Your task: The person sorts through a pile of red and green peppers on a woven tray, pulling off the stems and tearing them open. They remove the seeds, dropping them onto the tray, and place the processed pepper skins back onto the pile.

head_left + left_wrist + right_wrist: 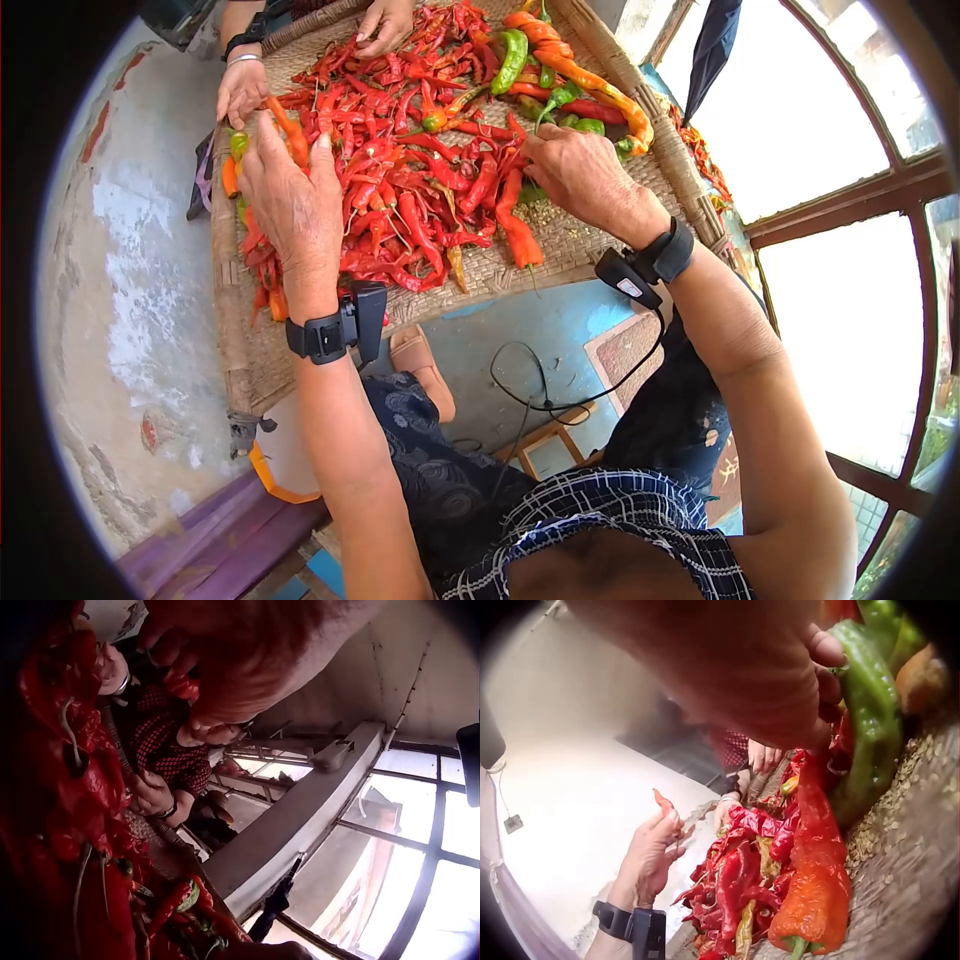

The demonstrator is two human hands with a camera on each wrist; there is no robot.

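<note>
My left hand [292, 210] is raised over the left edge of a woven tray [480, 308] and holds an orange-red chili pepper [290, 135], whose tip shows above the fingers in the right wrist view. At the tray's right part is my right hand [590, 185]. Its curled fingers [826, 682] hold a long green pepper [874, 712] near one end; the thumb is hidden. Just beside that hand lies a large red pepper [810, 877] with an orange, stemmed end. Wrinkled red chilies [400, 190] are heaped across the middle.
Another person's hands, one [242, 92] by the left rim and one [385, 25] over the far chilies, are across the tray. Green and orange peppers [600, 85] lie at the far right. Loose seeds [877, 825] dot the weave. Windows [845, 330] stand right; a cable [545, 405] hangs below.
</note>
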